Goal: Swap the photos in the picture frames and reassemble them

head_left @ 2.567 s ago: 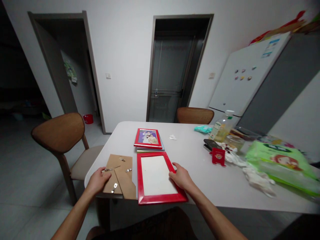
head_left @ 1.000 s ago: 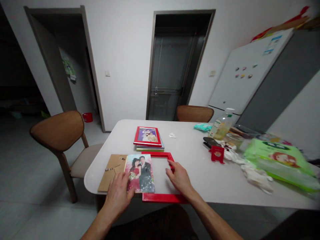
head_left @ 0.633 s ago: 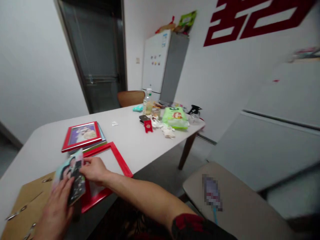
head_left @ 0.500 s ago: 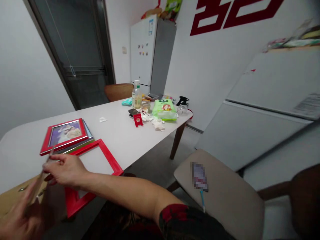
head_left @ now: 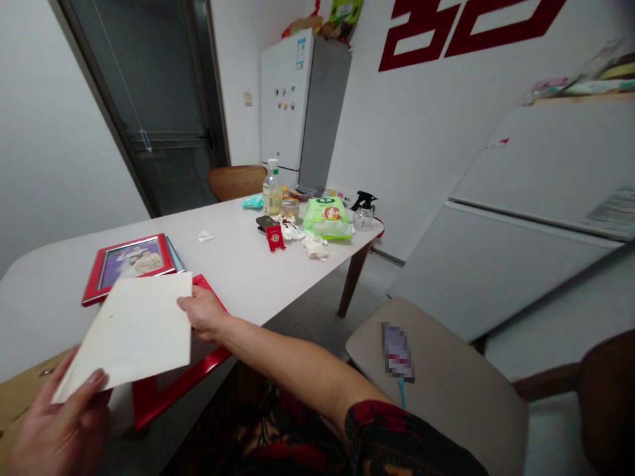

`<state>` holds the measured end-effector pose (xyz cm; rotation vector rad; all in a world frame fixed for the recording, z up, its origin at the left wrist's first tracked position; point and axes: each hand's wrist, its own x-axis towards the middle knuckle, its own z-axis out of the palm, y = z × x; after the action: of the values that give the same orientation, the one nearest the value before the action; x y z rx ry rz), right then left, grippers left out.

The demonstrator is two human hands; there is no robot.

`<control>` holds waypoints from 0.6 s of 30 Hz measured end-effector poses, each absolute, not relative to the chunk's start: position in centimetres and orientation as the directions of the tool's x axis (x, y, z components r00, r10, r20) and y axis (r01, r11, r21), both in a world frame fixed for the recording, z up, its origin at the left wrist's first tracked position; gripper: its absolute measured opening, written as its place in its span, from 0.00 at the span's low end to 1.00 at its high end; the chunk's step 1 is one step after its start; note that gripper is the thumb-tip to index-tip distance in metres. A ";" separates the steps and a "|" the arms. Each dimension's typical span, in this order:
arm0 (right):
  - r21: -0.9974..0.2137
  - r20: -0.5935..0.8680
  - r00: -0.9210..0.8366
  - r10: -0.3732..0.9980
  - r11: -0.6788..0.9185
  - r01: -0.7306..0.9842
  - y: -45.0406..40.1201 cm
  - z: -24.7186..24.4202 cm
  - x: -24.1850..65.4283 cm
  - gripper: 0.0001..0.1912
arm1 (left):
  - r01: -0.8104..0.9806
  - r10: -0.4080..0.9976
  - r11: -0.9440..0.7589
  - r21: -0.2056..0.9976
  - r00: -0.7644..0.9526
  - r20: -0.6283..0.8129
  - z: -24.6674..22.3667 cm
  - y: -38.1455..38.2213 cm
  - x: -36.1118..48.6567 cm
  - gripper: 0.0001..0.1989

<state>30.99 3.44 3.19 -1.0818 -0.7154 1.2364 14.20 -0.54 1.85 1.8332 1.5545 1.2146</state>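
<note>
A cream-white rectangular sheet (head_left: 141, 330), stiff like card, is held between my two hands above the near left part of the table. My left hand (head_left: 67, 416) pinches its near left corner, thumb on top. At the right edge my right hand (head_left: 203, 312) grips it with closed fingers. Beneath the sheet lies an empty red picture frame (head_left: 183, 380), partly covered. Behind it, a red-framed photo (head_left: 131, 261) rests on other flat pieces. A tan board (head_left: 24, 390) with metal clips lies by my left hand, partly hidden.
Farther along the white table (head_left: 233, 264) stand a bottle (head_left: 272, 190), a green wipes pack (head_left: 327, 218), a small red stand (head_left: 275, 238), crumpled tissues (head_left: 315, 248) and a spray bottle (head_left: 364, 211). A chair (head_left: 446, 396) with a blurred item stands at the right.
The sheet, seen edge-on before, is now turned with its broad pale face up. My right hand has moved right, to the sheet's right edge, and the sheet covers more of the empty frame.
</note>
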 end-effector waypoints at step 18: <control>-0.833 -0.040 0.178 0.983 -0.131 0.538 3.9 1.2 34.0 0.20 | 0.721 0.894 -0.434 0.540 0.420 0.159 1.1 -4.8 13.6 0.26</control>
<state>34.01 3.93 1.24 -1.7659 -1.4423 0.8192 13.65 -4.81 1.12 2.2894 1.3789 0.6068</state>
